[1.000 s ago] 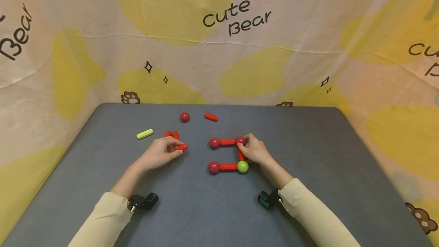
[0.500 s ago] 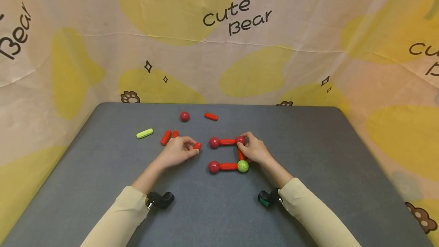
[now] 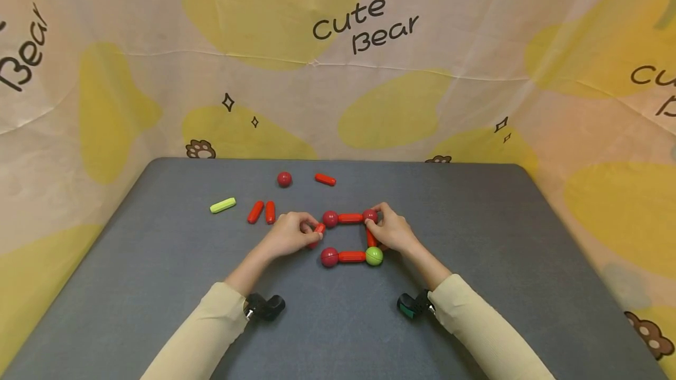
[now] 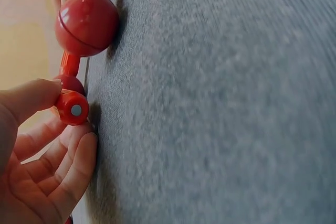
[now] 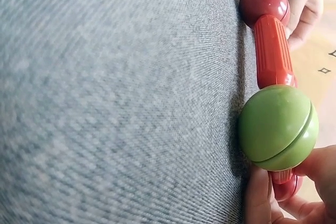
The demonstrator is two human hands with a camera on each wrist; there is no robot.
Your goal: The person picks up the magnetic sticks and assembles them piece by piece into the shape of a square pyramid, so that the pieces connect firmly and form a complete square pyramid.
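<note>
My left hand [image 3: 292, 233] pinches a short red magnetic rod [image 3: 319, 228] between thumb and fingers, right beside the far left red ball [image 3: 330, 219]. In the left wrist view the rod's round metal tip [image 4: 76, 110] faces the camera. A three-sided frame of rods and balls lies on the table, its left side lacking a rod between the two red balls. My right hand [image 3: 391, 229] grips the red ball [image 3: 370, 216] at its far right corner. The green ball [image 5: 278, 128] forms the near right corner, and another red ball [image 4: 87, 24] the near left end.
Two red rods [image 3: 256, 212] lie left of the frame, with a yellow-green rod [image 3: 223, 206] farther left. Toward the back edge of the grey table [image 3: 449, 333] are a loose red ball [image 3: 284, 179] and one red rod [image 3: 325, 179]. A patterned cloth [image 3: 296, 104] hangs behind.
My left hand has moved right with the red rod, up to the far left ball, and turned the rod more upright in view. My right hand and the frame have stayed in place.
</note>
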